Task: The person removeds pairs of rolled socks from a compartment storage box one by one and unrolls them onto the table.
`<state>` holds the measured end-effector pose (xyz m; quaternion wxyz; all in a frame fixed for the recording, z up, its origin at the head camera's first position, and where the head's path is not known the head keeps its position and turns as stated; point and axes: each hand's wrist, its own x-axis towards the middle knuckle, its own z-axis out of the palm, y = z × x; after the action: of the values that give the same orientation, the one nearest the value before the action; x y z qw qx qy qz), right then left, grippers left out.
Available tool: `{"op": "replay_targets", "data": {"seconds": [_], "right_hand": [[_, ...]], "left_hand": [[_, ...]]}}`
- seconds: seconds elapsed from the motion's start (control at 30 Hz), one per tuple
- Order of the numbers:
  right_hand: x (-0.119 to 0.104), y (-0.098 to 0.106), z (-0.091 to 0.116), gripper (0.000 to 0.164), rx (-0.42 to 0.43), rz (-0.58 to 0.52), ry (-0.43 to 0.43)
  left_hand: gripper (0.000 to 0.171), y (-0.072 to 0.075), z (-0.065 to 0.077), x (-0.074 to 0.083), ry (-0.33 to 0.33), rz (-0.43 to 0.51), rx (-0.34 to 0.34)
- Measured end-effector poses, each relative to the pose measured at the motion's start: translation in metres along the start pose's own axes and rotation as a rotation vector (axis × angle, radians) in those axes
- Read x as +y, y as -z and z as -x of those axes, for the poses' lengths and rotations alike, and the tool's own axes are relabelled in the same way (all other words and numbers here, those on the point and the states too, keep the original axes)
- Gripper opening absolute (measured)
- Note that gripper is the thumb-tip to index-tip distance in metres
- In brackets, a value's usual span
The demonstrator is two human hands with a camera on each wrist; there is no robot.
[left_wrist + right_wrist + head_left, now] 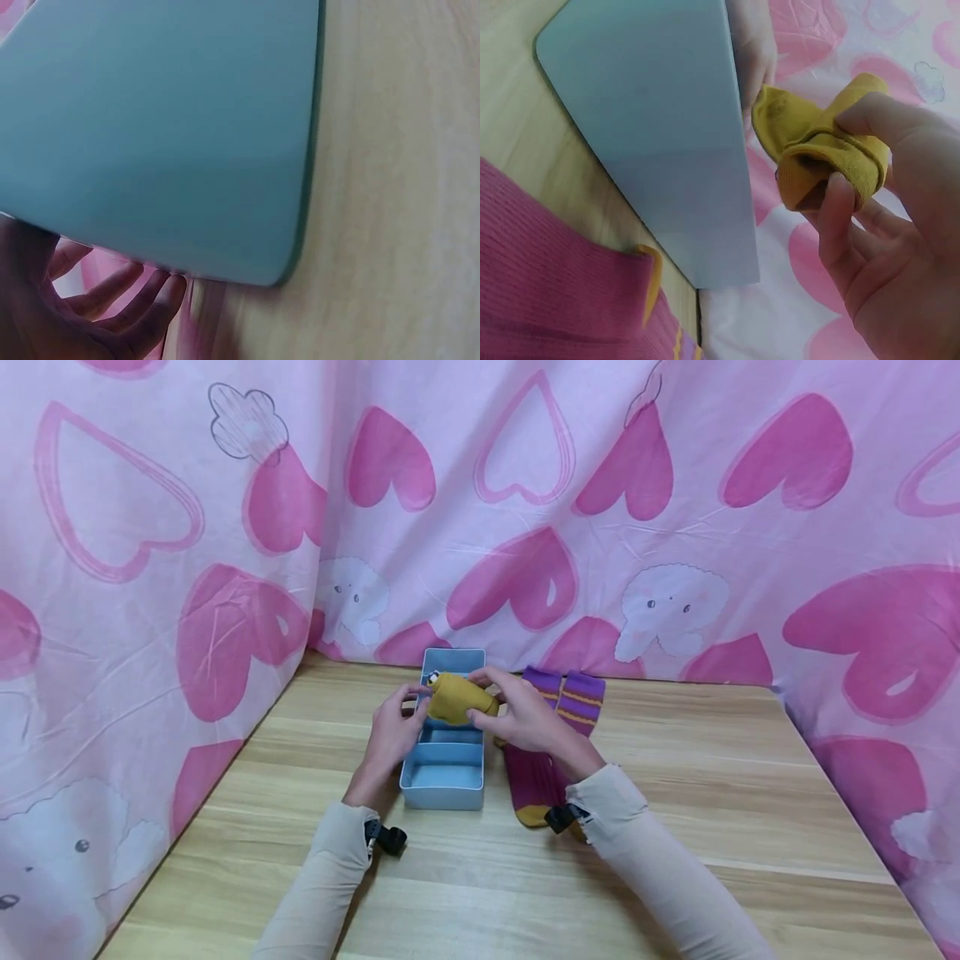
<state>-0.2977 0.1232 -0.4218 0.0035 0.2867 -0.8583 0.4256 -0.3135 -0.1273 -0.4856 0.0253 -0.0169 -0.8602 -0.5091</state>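
A folded yellow sock (459, 698) is held above the blue divided box (442, 799). My right hand (521, 714) pinches its right end between thumb and fingers; in the right wrist view the sock's (832, 142) rolled opening shows. My left hand (395, 727) is at the sock's left end, by the box's left rim, fingers loosely bent. From the left wrist, the box wall (165, 135) hides part of that hand (97, 307), and no sock shows there. Whether the left fingertips touch the sock, I cannot tell.
Maroon and purple striped socks (529, 777) with yellow toes lie flat on the wooden table (675, 827), right of the box and partly under my right arm. A pink heart-print curtain (405, 535) hangs behind the table and along its sides.
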Motion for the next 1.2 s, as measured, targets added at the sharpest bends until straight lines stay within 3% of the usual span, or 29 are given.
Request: {"op": "replay_targets", "data": {"seconds": [0.2, 0.63, 0.97, 1.2], "right_hand": [[0.004, 0.006, 0.007, 0.045, 0.01, -0.074, -0.009], [0.018, 0.024, 0.033, 0.046, 0.081, -0.097, -0.021], [0.031, 0.04, 0.056, 0.047, 0.105, -0.077, -0.081], [0.039, 0.05, 0.067, 0.045, 0.089, -0.054, -0.078]], "left_hand": [[0.029, 0.003, -0.001, -0.003, -0.012, -0.019, -0.025], [0.031, 0.004, -0.001, -0.004, -0.029, -0.003, -0.018], [0.032, 0.002, -0.002, -0.006, -0.021, 0.008, -0.015], [0.032, 0.002, -0.001, -0.006, -0.026, 0.009, -0.009]]}}
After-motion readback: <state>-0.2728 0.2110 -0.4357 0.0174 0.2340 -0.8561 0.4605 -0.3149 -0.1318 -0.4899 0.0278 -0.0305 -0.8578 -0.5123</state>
